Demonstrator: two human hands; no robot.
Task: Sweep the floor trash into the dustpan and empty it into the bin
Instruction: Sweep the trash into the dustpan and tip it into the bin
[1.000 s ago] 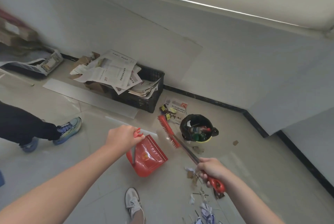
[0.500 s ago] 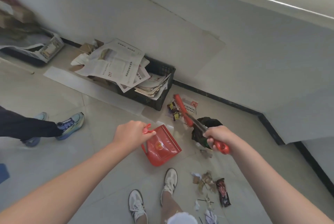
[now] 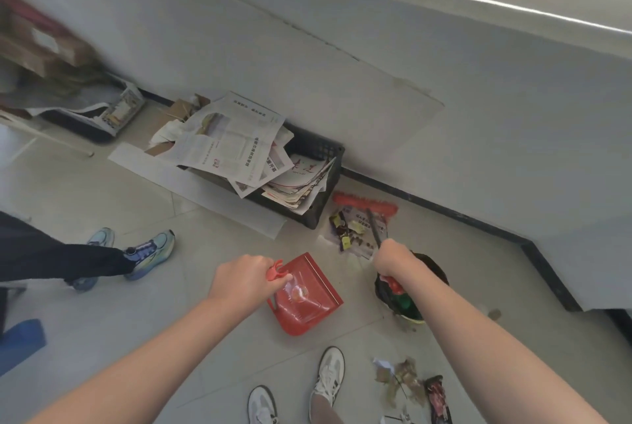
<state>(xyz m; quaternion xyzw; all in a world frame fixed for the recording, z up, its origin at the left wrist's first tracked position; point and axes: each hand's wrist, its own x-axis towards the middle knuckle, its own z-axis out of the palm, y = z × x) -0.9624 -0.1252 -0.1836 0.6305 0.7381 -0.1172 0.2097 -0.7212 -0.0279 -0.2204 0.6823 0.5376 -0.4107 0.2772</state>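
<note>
**Broom set behind the wall-side litter, pan waiting**

The sweeping step was in hand. The right hand (image 3: 393, 258) was curled round the broom's shaft, and the broom head (image 3: 366, 201) lay by the wall, on the far side of a heap of wrappers (image 3: 347, 228) strewn over a leaflet. The left hand (image 3: 244, 278) gripped the top of the dustpan (image 3: 307, 304) handle; the pan sat low, between that heap and the person's shoes (image 3: 328, 377), with nothing clearly in it. Whether it touched the floor could not be told.

The next move probably called for a short pull of the broom toward the pan, with the pan's lip set flat on the tiles to meet the heap.

The bin (image 3: 434, 268), black-lined and part-filled, stood just beside the heap, under the right forearm, and crowded the broom's path. A crate (image 3: 321, 194) of newspapers (image 3: 232, 143) hemmed the heap on the other side. A second scatter of scraps (image 3: 400, 379) lay by the shoes, unswept. Another person's trainer (image 3: 150, 249) stood well to the left.
</note>
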